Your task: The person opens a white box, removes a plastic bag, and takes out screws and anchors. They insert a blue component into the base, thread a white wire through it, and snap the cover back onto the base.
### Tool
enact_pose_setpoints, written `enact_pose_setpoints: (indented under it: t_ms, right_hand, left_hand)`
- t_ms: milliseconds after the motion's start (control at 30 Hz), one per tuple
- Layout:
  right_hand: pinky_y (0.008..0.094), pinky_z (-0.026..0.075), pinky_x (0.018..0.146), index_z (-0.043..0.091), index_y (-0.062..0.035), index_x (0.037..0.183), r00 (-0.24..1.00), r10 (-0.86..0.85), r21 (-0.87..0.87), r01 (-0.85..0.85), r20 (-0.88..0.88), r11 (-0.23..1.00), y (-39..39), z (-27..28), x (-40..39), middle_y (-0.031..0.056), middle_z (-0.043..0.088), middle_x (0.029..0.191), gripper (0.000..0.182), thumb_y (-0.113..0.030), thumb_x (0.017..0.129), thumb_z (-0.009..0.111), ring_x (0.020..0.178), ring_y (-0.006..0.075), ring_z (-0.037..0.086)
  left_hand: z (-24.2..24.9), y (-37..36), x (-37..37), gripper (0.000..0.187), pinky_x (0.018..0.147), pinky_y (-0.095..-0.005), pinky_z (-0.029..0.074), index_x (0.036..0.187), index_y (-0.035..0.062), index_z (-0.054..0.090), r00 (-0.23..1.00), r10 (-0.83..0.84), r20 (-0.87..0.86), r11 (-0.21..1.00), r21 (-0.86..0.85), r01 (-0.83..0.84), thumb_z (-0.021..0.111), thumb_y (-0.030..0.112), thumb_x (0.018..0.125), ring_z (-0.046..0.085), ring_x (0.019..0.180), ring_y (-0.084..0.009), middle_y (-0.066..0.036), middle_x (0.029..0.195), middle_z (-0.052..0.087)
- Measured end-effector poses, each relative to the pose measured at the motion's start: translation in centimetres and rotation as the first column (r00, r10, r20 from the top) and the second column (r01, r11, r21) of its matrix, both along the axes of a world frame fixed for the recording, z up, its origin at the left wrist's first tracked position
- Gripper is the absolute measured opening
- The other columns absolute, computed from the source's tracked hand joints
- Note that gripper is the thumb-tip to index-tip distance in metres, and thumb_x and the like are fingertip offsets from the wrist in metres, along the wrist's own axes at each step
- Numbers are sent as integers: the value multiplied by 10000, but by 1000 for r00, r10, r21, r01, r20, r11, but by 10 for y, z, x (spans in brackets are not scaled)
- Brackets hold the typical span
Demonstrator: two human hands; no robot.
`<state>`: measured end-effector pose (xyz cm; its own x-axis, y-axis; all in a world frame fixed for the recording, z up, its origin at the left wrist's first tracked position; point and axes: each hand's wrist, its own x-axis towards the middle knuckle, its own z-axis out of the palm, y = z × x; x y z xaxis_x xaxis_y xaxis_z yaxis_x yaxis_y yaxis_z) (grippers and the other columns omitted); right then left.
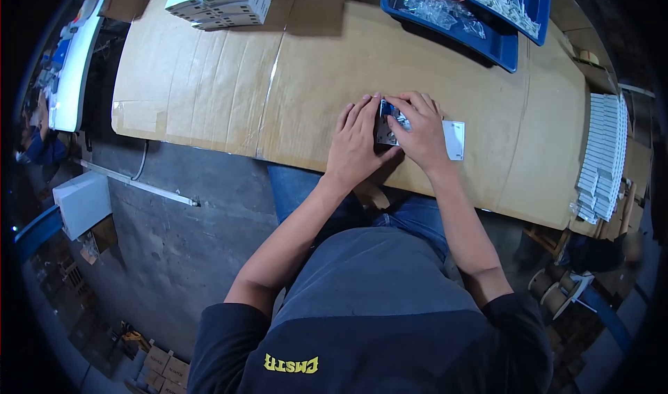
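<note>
A small white box lies on the cardboard-covered table near its front edge, with a white panel or flap showing to the right of my hands. My left hand lies along its left side, fingers stretched forward and thumb at the near edge, holding it. Over the box's middle, my right hand has bent fingers reaching down. Between its thumb and forefinger shows a small blue part. Shiny pieces lie beneath those fingers, too covered to make out.
Blue trays at the back right hold clear plastic bags, white plugs and blue pieces in a red tray. White boxes are stacked at the back left. A tall white stack stands at the right edge.
</note>
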<state>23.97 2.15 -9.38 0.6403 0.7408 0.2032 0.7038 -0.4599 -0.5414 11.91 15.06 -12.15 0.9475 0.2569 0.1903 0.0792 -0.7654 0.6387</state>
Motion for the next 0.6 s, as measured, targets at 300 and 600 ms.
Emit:
enact_pose_setpoints:
  t_ms: [300, 600]
  right_hand:
    - [434, 410, 1046, 742, -87, 1203, 982, 67, -154, -40, 177, 987, -8, 0, -7, 94, 606, 1382, 345, -228, 888, 745, 1288, 281, 538]
    - [471, 330, 1227, 625, -96, 1427, 981, 21, -158, -53, -194, 986, -54, 31, 13, 130, 368, 1648, 572, -201, 883, 768, 1492, 377, 374]
  left_hand:
    - [-1, -1, 0, 1035, 1240, -479, 290, 1559, 0, 356, 1000, 8, 25, 1000, -4, -7, 863, 407, 753, 429, 1468, -315, -154, 1562, 468]
    - [1, -3, 1, 1017, 1230, -481, 307, 1543, 6, 377, 998, 33, 57, 999, -37, -31, 885, 392, 751, 466, 1436, -331, -169, 1545, 493]
